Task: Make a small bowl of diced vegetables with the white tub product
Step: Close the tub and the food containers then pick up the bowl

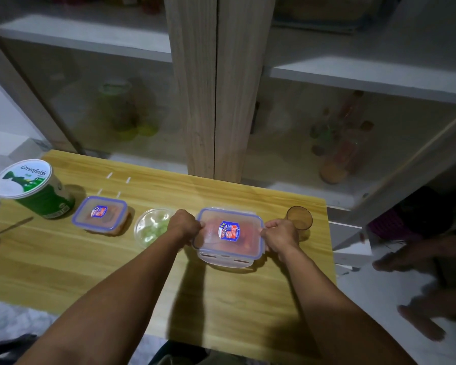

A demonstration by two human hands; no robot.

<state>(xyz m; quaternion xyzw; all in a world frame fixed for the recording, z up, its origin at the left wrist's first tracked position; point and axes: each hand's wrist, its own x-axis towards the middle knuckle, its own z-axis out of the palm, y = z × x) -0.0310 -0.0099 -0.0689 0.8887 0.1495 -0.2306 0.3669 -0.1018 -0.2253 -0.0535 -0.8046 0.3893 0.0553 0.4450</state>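
Translucent plastic with a blue-rimmed lid, the Lock & Lock container sits on the wooden table directly ahead of us, and we have it bracketed: our left hand grips its left short end and our right hand grips its right short end, fingers curled over the lid's edge clips. Reddish pieces show through the lid, though we cannot tell exactly what they are. The container's long axis runs left to right across us, so each hand meets one end squarely and neither is clearly nearer; the pull we judge to be coming, freeing the side clips, works outward along that axis.

Just left of our left hand, partly hidden by the wrist, stands the small clear bowl holding pale green diced pieces. Farther left lies a second, smaller lidded container, and beyond it the Greenfields tub, lid on, well apart from both hands. A spoon rests at the table's left edge, and an amber cup stands just beyond our right hand.
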